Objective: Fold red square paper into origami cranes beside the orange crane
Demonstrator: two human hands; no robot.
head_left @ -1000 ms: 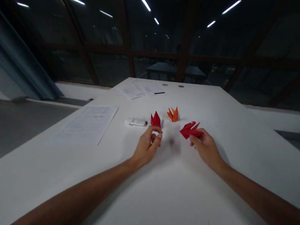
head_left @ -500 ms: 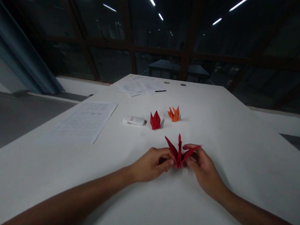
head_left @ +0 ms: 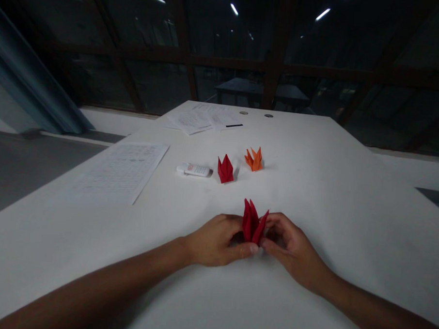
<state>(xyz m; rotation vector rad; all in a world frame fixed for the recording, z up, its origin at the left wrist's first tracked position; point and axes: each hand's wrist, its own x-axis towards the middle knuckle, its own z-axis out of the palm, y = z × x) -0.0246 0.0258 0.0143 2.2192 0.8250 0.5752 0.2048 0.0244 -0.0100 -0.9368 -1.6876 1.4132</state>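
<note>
Between my two hands, low over the white table (head_left: 313, 188), is a red paper crane (head_left: 252, 224) with its points upward. My left hand (head_left: 221, 240) pinches its left side, thumb across the lower front. My right hand (head_left: 292, 243) has thumb and fingertips on the crane's right side, near the base. The fingers behind the paper are partly hidden. Farther out stand a second red folded-paper piece (head_left: 225, 169) and an orange paper crane (head_left: 254, 159), both apart from my hands.
Left of the red folded piece lies a white tube-like item (head_left: 193, 170) with red print. A written sheet (head_left: 120, 172) lies at the table's left, and several papers (head_left: 203, 119) lie at the far end. Beyond are dark windows (head_left: 228, 34) and a blue curtain (head_left: 37, 74).
The crane's side points, spread wide before, are now drawn closer together and upright. My left thumb has moved across its front, and my view has tilted slightly.
</note>
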